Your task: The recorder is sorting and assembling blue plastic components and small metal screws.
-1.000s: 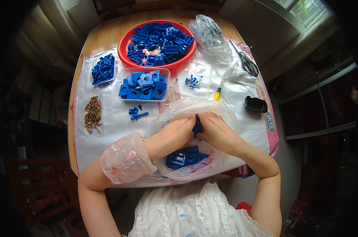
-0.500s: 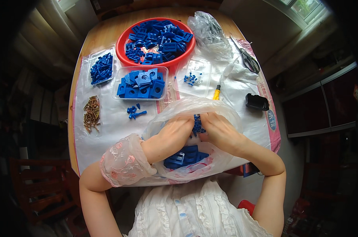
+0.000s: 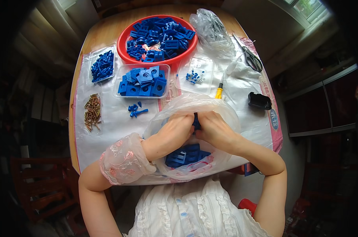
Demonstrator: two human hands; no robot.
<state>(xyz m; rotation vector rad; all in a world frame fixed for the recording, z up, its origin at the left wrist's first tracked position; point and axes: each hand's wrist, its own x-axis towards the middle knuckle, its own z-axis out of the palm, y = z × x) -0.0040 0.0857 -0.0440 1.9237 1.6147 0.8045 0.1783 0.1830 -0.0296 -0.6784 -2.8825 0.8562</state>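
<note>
My left hand (image 3: 177, 128) and my right hand (image 3: 215, 128) meet over the mouth of a translucent white plastic bag (image 3: 226, 108). Both have their fingers closed and pinch a clump of small blue parts (image 3: 196, 121) between them. Whether a small pouch wraps this clump, I cannot tell; my fingers cover most of it. Below my hands, larger blue plastic pieces (image 3: 187, 155) lie inside the bag. Just beyond its far rim is a screwdriver (image 3: 219, 92) with a yellow handle.
Farther off stand a red basin (image 3: 121, 53) of blue parts, a clear tub (image 3: 115, 93) of blue plates and a tray (image 3: 102, 67) of small blue parts. Brass-coloured screws (image 3: 92, 112) lie left. Scissors (image 3: 252, 59), a black holder (image 3: 259, 101) and crumpled plastic (image 3: 212, 33) are right.
My hands have drawn slightly closer together, and less of the blue clump shows between them. The whole view has shifted a little; the things on the table keep their places.
</note>
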